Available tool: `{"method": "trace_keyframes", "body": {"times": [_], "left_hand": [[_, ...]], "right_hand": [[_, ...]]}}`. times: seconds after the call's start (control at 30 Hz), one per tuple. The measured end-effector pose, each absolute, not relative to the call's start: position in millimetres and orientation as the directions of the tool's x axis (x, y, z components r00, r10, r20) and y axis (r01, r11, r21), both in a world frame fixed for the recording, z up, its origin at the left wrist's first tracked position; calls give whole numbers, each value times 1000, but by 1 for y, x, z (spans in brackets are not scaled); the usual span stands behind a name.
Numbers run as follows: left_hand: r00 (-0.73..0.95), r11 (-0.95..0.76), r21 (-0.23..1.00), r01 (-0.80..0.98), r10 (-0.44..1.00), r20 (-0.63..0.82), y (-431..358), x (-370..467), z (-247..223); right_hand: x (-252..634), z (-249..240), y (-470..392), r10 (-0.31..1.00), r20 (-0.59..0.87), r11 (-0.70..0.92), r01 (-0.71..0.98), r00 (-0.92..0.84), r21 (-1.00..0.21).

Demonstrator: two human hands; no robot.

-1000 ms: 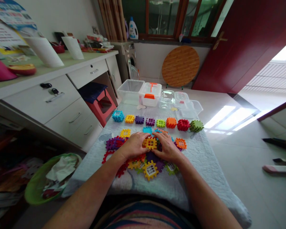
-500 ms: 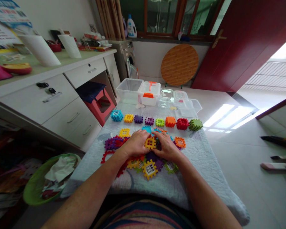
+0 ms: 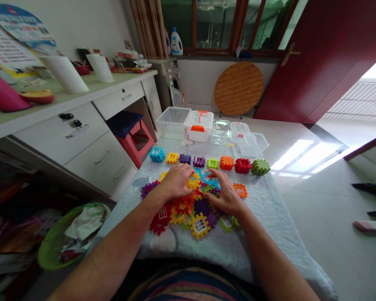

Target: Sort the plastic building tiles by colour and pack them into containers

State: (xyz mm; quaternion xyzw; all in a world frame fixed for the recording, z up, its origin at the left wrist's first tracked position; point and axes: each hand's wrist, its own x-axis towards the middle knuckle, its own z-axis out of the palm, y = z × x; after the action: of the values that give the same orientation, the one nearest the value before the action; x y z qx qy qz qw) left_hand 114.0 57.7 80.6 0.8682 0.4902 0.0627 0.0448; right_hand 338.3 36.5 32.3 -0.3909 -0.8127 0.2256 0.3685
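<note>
L hand (image 3: pixel 175 183) pinches a yellow tile (image 3: pixel 193 182), fingers closed on it; R hand (image 3: pixel 226 193) lies flat, fingers spread, gripping nothing, on the loose pile (image 3: pixel 191 209) mid-table. Eight finished cubes (image 3: pixel 207 162) line far edge; approx. half remains.

Glossy moulded plastic tiles (image 3: pixel 199 225) on a matt quilted cloth (image 3: pixel 269 213); clear smooth plastic tubs (image 3: pixel 173 121) behind; shiny floor tiling (image 3: pixel 326 200); grained wood round board (image 3: pixel 238 88).
</note>
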Motion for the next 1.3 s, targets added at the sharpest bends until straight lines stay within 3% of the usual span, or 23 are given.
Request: {"method": "trace_keyframes", "body": {"times": [0.13, 0.27, 0.43, 1.3], "left_hand": [[412, -418, 71, 906, 907, 86, 96, 72, 99], [324, -329, -74, 942, 944, -68, 138, 47, 114], [305, -343, -188, 921, 930, -204, 172, 45, 106], [266, -315, -139, 939, 921, -285, 184, 52, 76]], "right_hand": [[349, 30, 41, 843, 443, 537, 481, -304, -693], [357, 24, 45, 872, 440, 486, 484, -214, -728], [361, 21, 46, 886, 427, 459, 490, -183, -742], [363, 22, 46, 899, 402, 432, 493, -173, -755]]}}
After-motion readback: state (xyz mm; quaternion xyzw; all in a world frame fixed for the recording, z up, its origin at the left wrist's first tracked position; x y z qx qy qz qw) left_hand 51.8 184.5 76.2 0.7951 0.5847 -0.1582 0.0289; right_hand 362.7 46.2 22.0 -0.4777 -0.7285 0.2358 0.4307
